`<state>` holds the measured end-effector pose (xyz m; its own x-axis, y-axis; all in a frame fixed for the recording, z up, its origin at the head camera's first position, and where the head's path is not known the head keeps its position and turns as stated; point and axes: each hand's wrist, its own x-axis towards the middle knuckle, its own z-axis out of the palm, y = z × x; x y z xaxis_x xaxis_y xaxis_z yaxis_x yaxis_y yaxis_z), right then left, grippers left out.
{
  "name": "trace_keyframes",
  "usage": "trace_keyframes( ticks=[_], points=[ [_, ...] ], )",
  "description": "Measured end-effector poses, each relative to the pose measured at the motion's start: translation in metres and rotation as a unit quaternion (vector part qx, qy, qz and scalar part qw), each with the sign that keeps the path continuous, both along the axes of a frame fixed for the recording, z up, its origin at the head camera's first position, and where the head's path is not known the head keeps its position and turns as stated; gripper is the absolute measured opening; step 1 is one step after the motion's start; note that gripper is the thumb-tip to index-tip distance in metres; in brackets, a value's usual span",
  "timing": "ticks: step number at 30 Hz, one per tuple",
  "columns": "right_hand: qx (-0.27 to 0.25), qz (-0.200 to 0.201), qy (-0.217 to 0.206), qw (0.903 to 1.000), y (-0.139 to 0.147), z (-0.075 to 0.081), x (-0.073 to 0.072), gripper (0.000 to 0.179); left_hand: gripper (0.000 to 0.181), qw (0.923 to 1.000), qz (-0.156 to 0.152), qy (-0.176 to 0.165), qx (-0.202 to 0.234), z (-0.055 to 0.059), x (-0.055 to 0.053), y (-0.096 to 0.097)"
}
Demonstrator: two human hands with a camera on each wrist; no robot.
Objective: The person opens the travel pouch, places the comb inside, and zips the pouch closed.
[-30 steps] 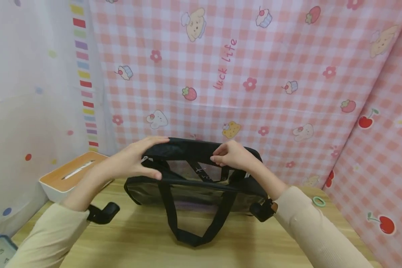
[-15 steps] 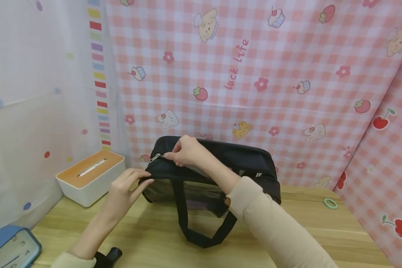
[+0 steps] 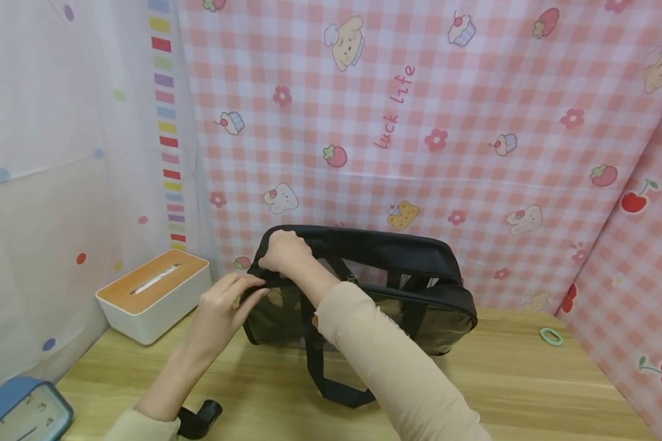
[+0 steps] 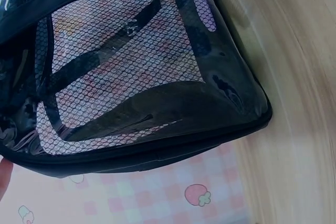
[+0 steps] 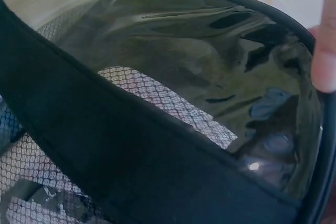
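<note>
A black bag point(image 3: 386, 245) with clear, smoky sides and mesh stands on the table, its top gaping along the zipper line. My left hand point(image 3: 220, 312) pinches the rim at its left top corner between thumb and fingers. Just above, my right hand point(image 3: 287, 251) is curled at the left end of the zipper; its fingertips and the zipper pull are hidden. The left wrist view shows the bag's clear end panel point(image 4: 231, 103), with a fingertip point(image 4: 4, 174) at the edge. In the right wrist view, a black strap point(image 5: 147, 140) crosses the panel, and a fingertip point(image 5: 325, 72) touches the rim.
A white tissue box point(image 3: 160, 312) with a wood-look lid stands left of the bag. A blue clock point(image 3: 27, 410) lies at the front left. A green ring point(image 3: 551, 337) is on the table point(image 3: 529, 392) to the right. Pink checked cloth point(image 3: 447, 92) hangs behind.
My right hand has moved leftward along the bag's top to the zipper's left end. My left hand has come down to pinch the corner. The top, flatter half a second ago, now gapes.
</note>
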<state>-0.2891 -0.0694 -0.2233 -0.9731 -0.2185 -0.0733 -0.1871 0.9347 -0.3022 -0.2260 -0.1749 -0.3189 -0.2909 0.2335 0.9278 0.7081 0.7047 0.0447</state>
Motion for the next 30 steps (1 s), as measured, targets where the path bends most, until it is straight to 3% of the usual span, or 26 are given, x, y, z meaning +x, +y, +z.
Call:
trace_keyframes(
  ticks=[4, 7, 12, 16, 23, 30],
  points=[
    [-0.014, 0.028, -0.018, 0.9993, 0.007, 0.004, -0.005, 0.032, 0.023, 0.9999, 0.013, 0.004, 0.000, 0.002, 0.001, 0.001],
    [-0.011, 0.053, -0.004, 0.9985, 0.015, 0.005, -0.006, 0.038, 0.024, 0.9998, 0.019, 0.003, 0.003, 0.002, 0.002, 0.001],
    [-0.088, 0.066, -0.002, 0.9940, 0.029, 0.002, -0.007, 0.019, 0.024, 0.9998, 0.020, -0.001, 0.005, 0.001, 0.003, 0.000],
    [-0.133, 0.056, 0.006, 0.9894, 0.040, -0.001, -0.007, 0.021, 0.024, 0.9998, 0.022, -0.003, 0.002, 0.000, 0.003, 0.001],
    [-0.144, 0.036, 0.026, 0.9886, 0.052, -0.001, -0.008, 0.025, 0.017, 0.9997, 0.017, -0.013, 0.010, -0.003, -0.001, 0.003],
    [-0.152, 0.018, 0.031, 0.9877, 0.061, 0.004, -0.006, 0.025, 0.016, 0.9995, 0.027, -0.001, 0.012, -0.003, -0.003, 0.004]
  ],
)
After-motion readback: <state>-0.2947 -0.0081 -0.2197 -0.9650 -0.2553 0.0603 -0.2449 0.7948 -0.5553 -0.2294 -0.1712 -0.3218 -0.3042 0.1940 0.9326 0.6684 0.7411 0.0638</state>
